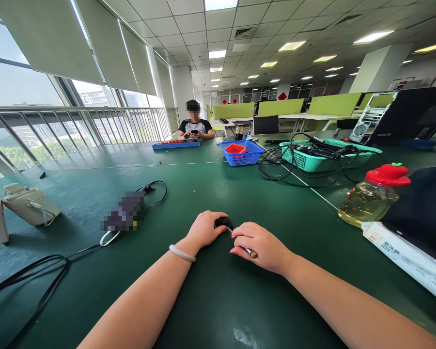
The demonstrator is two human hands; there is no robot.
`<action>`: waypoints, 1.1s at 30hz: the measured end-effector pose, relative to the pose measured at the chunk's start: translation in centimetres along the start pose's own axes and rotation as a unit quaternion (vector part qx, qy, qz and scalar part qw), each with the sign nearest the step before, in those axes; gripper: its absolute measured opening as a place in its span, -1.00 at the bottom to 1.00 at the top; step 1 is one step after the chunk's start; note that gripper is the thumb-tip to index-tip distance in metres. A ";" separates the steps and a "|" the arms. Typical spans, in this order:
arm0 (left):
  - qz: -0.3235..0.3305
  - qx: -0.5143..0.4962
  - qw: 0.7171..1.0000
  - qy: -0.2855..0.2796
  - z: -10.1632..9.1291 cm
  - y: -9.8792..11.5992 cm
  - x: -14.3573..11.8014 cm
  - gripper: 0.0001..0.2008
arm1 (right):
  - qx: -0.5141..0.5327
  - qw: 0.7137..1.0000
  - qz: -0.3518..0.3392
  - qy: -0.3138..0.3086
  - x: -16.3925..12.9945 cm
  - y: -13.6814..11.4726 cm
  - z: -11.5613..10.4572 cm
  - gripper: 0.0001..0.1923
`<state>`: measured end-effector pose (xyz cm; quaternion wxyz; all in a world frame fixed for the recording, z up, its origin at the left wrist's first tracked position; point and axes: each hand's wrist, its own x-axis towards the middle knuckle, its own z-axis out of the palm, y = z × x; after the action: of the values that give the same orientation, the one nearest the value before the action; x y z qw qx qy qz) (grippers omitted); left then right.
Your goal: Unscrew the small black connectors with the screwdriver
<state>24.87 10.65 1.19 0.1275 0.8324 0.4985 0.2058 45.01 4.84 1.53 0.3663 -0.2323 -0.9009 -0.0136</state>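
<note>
Left hand: grip clenched on a small black object, resting on the dark green tabletop.
Right hand: grip pinching a thin metal-tipped tool just beside that object.

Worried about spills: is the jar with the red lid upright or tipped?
Tipped: the jar lies on its side, red lid on, yellowish liquid pooled inside.

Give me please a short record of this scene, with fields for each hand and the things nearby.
left hand: rests on the green table, fingers on a small black object
right hand: closed on a thin tool, its tip at the black object
wrist: pale bracelet on the left
near right: jar with red lid
far: blue basket, a seated person
</note>
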 end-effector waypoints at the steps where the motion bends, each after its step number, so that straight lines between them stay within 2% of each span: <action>1: 0.001 0.001 1.000 0.001 0.0 0.0 0.0 -0.64 | -0.001 1.000 -0.002 0.002 0.0 0.0 0.0 -0.74; 14: 0.028 0.019 0.999 0.021 0.3 -0.3 0.1 -0.67 | -0.024 1.000 -0.016 0.003 0.1 -0.1 0.1 -0.73; 23: 0.014 0.028 0.999 0.021 0.3 -0.2 0.0 -0.67 | -0.099 0.995 -0.009 0.017 0.0 -0.1 0.0 -0.53; 28: 0.013 0.026 0.999 0.016 0.2 -0.1 0.1 -0.67 | -0.100 0.995 -0.009 -0.023 -0.2 0.1 0.2 -0.54; 33: 0.006 0.030 0.999 0.013 0.2 -0.1 0.1 -0.66 | -0.111 0.989 -0.016 -0.098 -0.5 0.1 0.3 -0.59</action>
<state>24.92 10.83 0.95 0.0946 0.8360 0.5012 0.2024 45.16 4.81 0.93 0.2482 -0.2572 -0.9289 -0.0970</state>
